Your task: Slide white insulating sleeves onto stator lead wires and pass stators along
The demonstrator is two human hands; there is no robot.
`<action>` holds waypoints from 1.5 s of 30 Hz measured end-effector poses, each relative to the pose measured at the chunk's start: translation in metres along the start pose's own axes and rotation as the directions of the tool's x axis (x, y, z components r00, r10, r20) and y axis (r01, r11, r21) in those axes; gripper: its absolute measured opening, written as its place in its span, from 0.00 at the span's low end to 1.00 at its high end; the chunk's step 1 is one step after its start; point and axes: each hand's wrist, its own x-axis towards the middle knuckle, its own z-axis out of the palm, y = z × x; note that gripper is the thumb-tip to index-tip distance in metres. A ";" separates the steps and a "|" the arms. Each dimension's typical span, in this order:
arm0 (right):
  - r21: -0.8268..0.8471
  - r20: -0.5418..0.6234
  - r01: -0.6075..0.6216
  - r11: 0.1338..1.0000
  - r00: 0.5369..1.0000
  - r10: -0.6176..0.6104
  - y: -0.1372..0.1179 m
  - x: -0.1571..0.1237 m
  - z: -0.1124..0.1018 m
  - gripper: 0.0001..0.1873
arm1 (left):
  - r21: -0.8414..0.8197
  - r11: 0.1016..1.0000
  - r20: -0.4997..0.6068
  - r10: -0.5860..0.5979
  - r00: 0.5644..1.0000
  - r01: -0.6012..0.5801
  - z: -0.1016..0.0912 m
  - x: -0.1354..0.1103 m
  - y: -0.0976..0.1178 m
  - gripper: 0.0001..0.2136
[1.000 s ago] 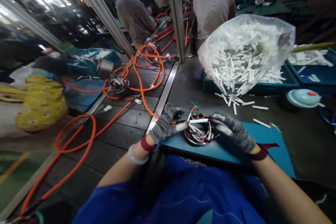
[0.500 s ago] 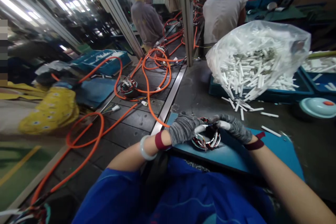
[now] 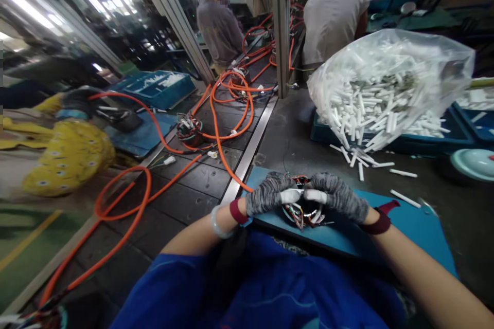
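A motor stator (image 3: 304,214), a ring with red, white and dark wires round its inside, rests on a blue mat (image 3: 420,231) before me. My left hand (image 3: 270,195), in a grey knitted glove with white thumb, is closed at the ring's far left side. From the right, my right hand (image 3: 339,196), gloved alike, closes at the far rim. Both thumbs nearly meet above the stator's opening, pinching at its wires. The fingertips hide just which wire each holds. Loose wire ends stick out at the ring's near side.
A clear plastic bag (image 3: 389,87) of white tubes lies in a blue bin (image 3: 459,123), with tubes spilled nearby. A pale lidded bowl (image 3: 473,164) stands right. Orange cables (image 3: 216,149) and another wired stator (image 3: 189,129) lie on the conveyor. A co-worker's yellow sleeve (image 3: 69,159) is left.
My two hands have turned so the thumbs come together over the stator; before, they held a thin wire at its far rim. The co-worker's gloved hand at left has moved back and left.
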 end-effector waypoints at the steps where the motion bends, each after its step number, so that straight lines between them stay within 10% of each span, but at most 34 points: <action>1: 0.032 0.032 -0.014 0.999 0.999 0.013 -0.001 0.000 -0.002 0.21 | 0.039 0.999 0.020 0.009 1.000 -0.010 -0.002 0.000 0.000 0.19; 5: 0.128 0.050 -0.019 0.992 0.999 0.013 -0.004 -0.002 -0.006 0.20 | 0.224 0.973 0.086 0.032 0.996 -0.051 -0.009 0.003 0.001 0.19; 9: -0.134 -0.041 0.062 0.989 0.997 -0.068 -0.002 -0.005 0.004 0.26 | 0.365 0.931 0.089 -0.003 0.996 -0.030 -0.004 0.008 0.003 0.19; 14: -0.503 -0.062 0.129 0.854 0.981 -0.184 -0.001 -0.011 0.004 0.30 | 0.774 0.633 0.117 -0.104 0.988 -0.024 0.004 0.016 0.022 0.24; 18: -0.309 -0.152 0.044 0.950 0.984 -0.095 -0.002 -0.024 -0.012 0.24 | 0.875 0.466 0.200 -0.100 0.975 -0.131 0.009 0.025 0.034 0.22; 25: 0.146 -0.275 -0.218 0.965 0.928 0.251 0.015 -0.041 -0.019 0.25 | 0.829 0.497 0.323 -0.052 0.945 -0.256 0.027 0.065 0.032 0.13; 28: 0.128 -0.345 -0.286 0.950 0.885 0.313 0.011 -0.057 -0.013 0.25 | 0.824 0.525 0.204 0.073 0.976 -0.211 0.012 0.049 0.031 0.21; 31: 0.159 -0.142 -0.340 0.927 0.921 0.362 -0.002 -0.071 -0.003 0.19 | 0.737 0.592 0.207 0.260 0.943 -0.326 -0.012 0.014 0.015 0.34; 35: 0.134 -0.030 -0.287 0.949 0.956 0.293 -0.006 -0.069 0.005 0.18 | 0.757 0.543 0.256 0.265 0.929 -0.364 -0.016 -0.016 -0.022 0.37; 41: -0.351 -0.541 -0.370 0.860 0.830 0.136 0.010 -0.071 -0.003 0.22 | 0.900 0.423 0.005 0.222 0.975 -0.101 0.041 0.000 -0.024 0.34; 45: -0.485 -0.332 -0.071 0.872 0.937 -0.109 0.020 -0.073 -0.003 0.20 | 0.878 0.479 -0.112 0.173 0.978 0.015 0.049 0.010 -0.005 0.31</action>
